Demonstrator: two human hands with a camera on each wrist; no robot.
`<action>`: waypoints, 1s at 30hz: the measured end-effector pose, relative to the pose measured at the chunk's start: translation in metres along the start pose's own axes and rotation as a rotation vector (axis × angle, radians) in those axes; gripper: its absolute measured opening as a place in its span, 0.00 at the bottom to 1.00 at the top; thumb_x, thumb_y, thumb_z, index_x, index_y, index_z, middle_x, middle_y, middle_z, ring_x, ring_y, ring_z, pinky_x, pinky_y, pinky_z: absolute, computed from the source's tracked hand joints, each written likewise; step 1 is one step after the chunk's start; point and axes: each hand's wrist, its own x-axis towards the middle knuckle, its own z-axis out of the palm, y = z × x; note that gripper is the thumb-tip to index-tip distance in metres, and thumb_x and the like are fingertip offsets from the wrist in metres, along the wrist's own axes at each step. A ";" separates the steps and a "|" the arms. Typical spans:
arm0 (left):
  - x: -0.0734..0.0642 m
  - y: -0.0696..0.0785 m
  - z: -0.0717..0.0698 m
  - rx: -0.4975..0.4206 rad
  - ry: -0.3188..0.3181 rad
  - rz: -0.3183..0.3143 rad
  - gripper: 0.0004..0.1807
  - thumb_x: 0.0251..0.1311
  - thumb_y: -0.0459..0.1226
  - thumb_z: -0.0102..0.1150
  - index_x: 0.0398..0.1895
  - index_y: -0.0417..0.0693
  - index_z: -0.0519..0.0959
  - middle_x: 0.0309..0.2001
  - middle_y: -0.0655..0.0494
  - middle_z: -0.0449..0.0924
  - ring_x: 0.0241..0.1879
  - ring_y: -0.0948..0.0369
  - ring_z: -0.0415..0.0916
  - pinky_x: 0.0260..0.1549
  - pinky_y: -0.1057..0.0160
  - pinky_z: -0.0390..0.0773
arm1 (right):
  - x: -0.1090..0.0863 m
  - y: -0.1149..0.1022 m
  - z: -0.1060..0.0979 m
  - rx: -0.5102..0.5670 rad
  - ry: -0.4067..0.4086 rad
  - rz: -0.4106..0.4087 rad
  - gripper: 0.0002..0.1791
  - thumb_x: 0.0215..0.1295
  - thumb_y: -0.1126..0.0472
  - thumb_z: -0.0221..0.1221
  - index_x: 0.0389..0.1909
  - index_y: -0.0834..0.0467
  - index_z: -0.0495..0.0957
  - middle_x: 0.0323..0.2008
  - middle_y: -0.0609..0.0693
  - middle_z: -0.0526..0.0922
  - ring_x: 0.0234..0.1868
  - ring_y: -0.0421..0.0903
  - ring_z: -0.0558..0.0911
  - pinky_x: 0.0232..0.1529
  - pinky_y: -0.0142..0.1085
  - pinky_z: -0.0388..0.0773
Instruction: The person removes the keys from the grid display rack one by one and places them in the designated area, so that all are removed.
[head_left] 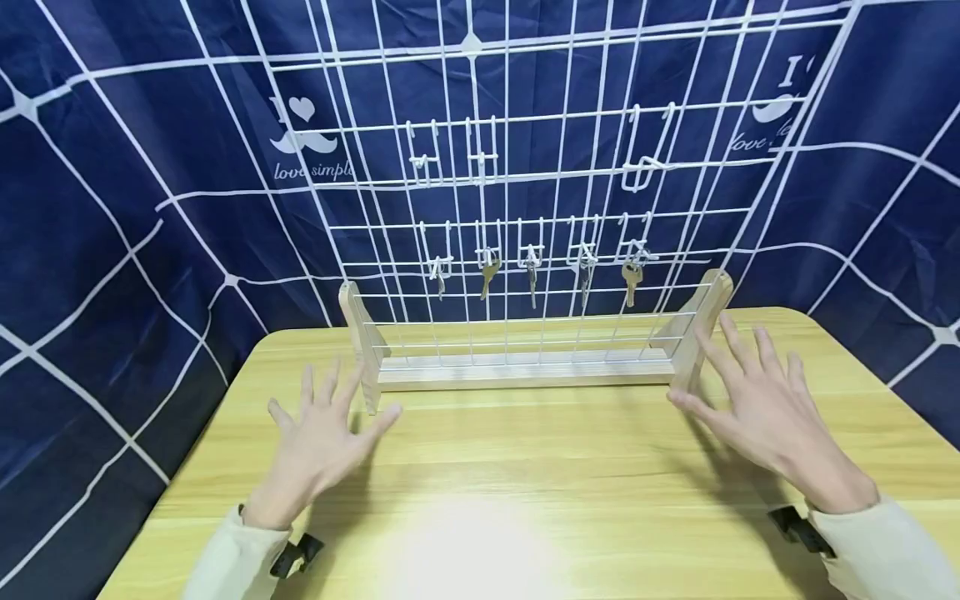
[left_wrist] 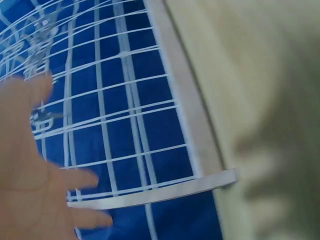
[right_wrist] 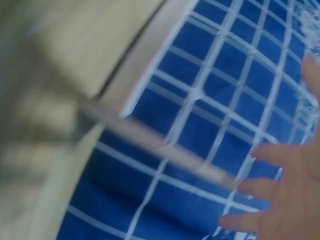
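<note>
A dark blue cloth (head_left: 112,275) crossed by white lines rises behind and on both sides of the table (head_left: 525,442), whose pale wood top has a bright patch of glare near the front. The rack (head_left: 540,174), a white wire grid, stands upright toward the back of the table, facing the person. Its long wooden base (head_left: 525,372) runs between two wooden feet, the left foot (head_left: 367,354) and the right foot (head_left: 702,321).

White sleeves (head_left: 877,542) end at both wrists. The left hand (head_left: 318,446) is spread wide beside the left foot and has hold of nothing; the right hand (head_left: 772,408), also spread wide and holding nothing, is beside the right foot. In the head view fingers of each hand overlap the edge of a foot, and whether they touch it I cannot tell. A black strap (head_left: 801,532) shows at each wrist.

White hooks hang on the grid in two rows: three above, with a wider hook (head_left: 643,167) at the right, and five below. Metal keys hang from the lower five, side by side; the second key (head_left: 489,273) and fifth key (head_left: 632,279) from the left look gold, the others silvery
</note>
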 end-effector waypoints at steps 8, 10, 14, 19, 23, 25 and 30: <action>0.029 0.009 -0.045 -0.082 0.188 -0.032 0.51 0.61 0.70 0.38 0.77 0.47 0.46 0.75 0.39 0.44 0.72 0.33 0.38 0.58 0.23 0.43 | 0.025 -0.062 -0.017 0.272 0.417 -0.153 0.32 0.57 0.57 0.67 0.63 0.63 0.71 0.61 0.64 0.73 0.61 0.64 0.72 0.63 0.51 0.66; 0.035 0.010 -0.050 -0.105 0.225 -0.010 0.51 0.62 0.67 0.40 0.76 0.40 0.48 0.74 0.37 0.47 0.71 0.34 0.40 0.61 0.27 0.46 | 0.032 -0.077 -0.017 0.315 0.499 -0.214 0.29 0.53 0.63 0.69 0.57 0.65 0.76 0.52 0.63 0.80 0.52 0.61 0.79 0.59 0.38 0.71; 0.047 0.009 -0.053 -0.179 0.282 0.033 0.49 0.66 0.61 0.46 0.72 0.28 0.51 0.72 0.32 0.52 0.70 0.34 0.45 0.66 0.37 0.50 | 0.044 -0.103 -0.014 0.383 0.548 -0.291 0.23 0.49 0.68 0.70 0.49 0.67 0.80 0.41 0.60 0.85 0.38 0.55 0.83 0.46 0.27 0.74; 0.061 0.010 -0.048 -0.244 0.404 0.052 0.42 0.67 0.53 0.51 0.68 0.24 0.58 0.65 0.28 0.63 0.64 0.36 0.63 0.62 0.41 0.64 | 0.059 -0.131 -0.004 0.499 0.490 -0.305 0.18 0.52 0.68 0.70 0.45 0.67 0.82 0.40 0.59 0.86 0.36 0.51 0.86 0.41 0.37 0.80; 0.074 0.013 -0.040 -0.277 0.511 0.041 0.36 0.66 0.48 0.55 0.64 0.24 0.64 0.56 0.25 0.71 0.54 0.35 0.72 0.55 0.42 0.72 | 0.071 -0.158 0.005 0.598 0.447 -0.292 0.16 0.54 0.66 0.69 0.44 0.67 0.82 0.41 0.59 0.86 0.37 0.50 0.86 0.41 0.35 0.82; 0.079 0.014 -0.036 -0.301 0.561 0.034 0.33 0.65 0.45 0.56 0.61 0.24 0.68 0.51 0.26 0.76 0.49 0.35 0.75 0.51 0.42 0.74 | 0.078 -0.174 0.009 0.636 0.431 -0.291 0.15 0.55 0.66 0.68 0.43 0.67 0.82 0.40 0.60 0.86 0.37 0.50 0.86 0.41 0.35 0.82; 0.087 0.017 -0.029 -0.387 0.636 0.022 0.22 0.64 0.40 0.59 0.51 0.28 0.77 0.38 0.34 0.83 0.40 0.39 0.80 0.43 0.45 0.78 | 0.095 -0.206 0.016 0.720 0.399 -0.276 0.14 0.57 0.65 0.67 0.43 0.68 0.82 0.38 0.61 0.86 0.37 0.51 0.87 0.40 0.33 0.83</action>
